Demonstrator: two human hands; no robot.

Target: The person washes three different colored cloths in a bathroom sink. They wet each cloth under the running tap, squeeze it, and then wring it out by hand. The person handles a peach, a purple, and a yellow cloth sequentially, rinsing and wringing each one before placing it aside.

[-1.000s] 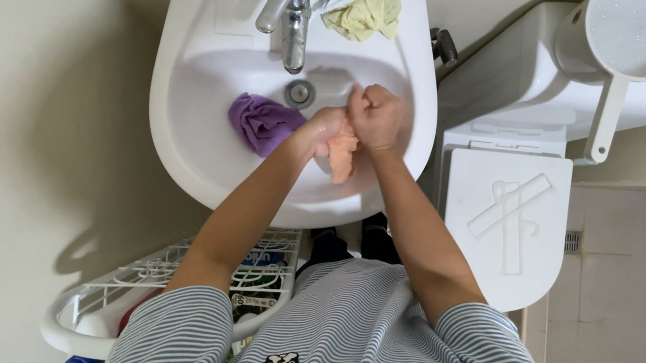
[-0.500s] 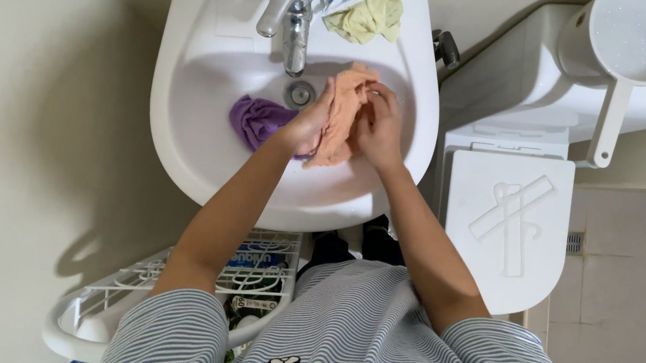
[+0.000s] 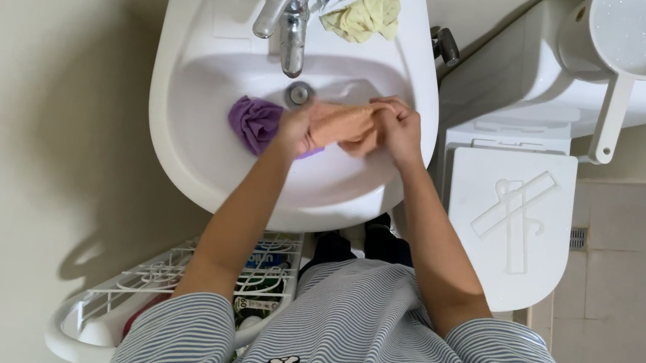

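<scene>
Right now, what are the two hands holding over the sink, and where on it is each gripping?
An orange cloth, stretched between them over the basin. The left hand grips its left end, the right hand bunches its right end.

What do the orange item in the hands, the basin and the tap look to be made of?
Orange cloth: soft fabric, matte; it bunches and folds between the left hand and right hand. Sink: probably glazed ceramic, white, smooth and slightly glossy. Tap: metal, likely chromed, with bright reflections.
</scene>
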